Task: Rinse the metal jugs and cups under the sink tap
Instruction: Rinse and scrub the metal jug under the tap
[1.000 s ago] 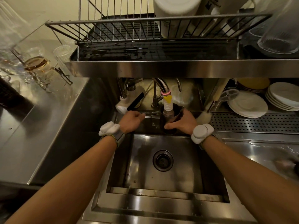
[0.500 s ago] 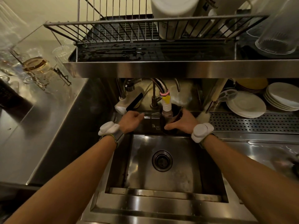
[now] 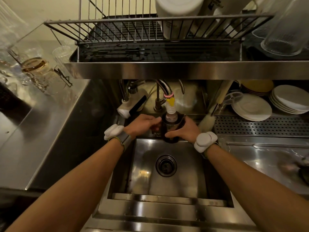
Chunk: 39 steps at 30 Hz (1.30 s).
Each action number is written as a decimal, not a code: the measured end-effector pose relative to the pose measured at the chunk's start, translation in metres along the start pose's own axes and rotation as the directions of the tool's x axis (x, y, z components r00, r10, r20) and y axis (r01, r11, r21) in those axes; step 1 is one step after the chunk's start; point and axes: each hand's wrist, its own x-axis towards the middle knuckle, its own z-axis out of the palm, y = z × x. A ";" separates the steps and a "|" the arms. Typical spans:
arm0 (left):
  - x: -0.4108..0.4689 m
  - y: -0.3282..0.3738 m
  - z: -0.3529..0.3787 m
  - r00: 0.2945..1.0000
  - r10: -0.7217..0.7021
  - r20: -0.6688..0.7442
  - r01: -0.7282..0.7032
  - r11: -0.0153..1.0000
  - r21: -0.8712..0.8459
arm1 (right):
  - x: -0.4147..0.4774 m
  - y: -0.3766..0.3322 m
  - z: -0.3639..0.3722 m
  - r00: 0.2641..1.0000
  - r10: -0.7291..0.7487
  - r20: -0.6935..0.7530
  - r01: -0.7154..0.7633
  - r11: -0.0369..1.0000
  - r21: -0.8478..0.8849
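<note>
One view, head camera, looking down over both forearms. The metal jug (image 3: 172,129) is upright at the back edge of the sink (image 3: 143,164), directly under the tap (image 3: 164,87). The tap's white ribbed nozzle (image 3: 170,108), with a yellow piece above it, reaches down into the jug's mouth. Whether water is running cannot be told.

Left hand (image 3: 142,123): fingers curled, gripping the jug at its left side near the rim. A dark part shows just below the fingers, maybe a handle; too dim to tell. Right hand (image 3: 184,131): wrapped round the jug's right side, thumb lying across the front wall. Both hands are on the jug. Each wrist carries a white band device (image 3: 113,131), the right one at (image 3: 204,141).

The drain (image 3: 166,165) sits in the middle of the basin floor, well below the jug. A second faucet with a white body (image 3: 124,108) stands left of the tap. A pale brush (image 3: 206,122) leans just right of the right hand, at the edge of a perforated drainboard (image 3: 260,126).

White plates (image 3: 252,108) lie behind the drainboard, with a stack of plates (image 3: 291,99) further right. A steel shelf (image 3: 184,69) runs above the tap and bears a wire dish rack (image 3: 150,27), a white container (image 3: 178,14) and a clear glass (image 3: 287,30). The steel counter (image 3: 33,131) at left carries glassware (image 3: 36,66) at its far end
</note>
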 end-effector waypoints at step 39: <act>-0.014 0.019 0.014 0.920 0.392 0.020 -0.105 0.196 0.975 | -0.020 0.005 -0.021 0.988 0.155 -0.004 -0.148 0.934 -0.326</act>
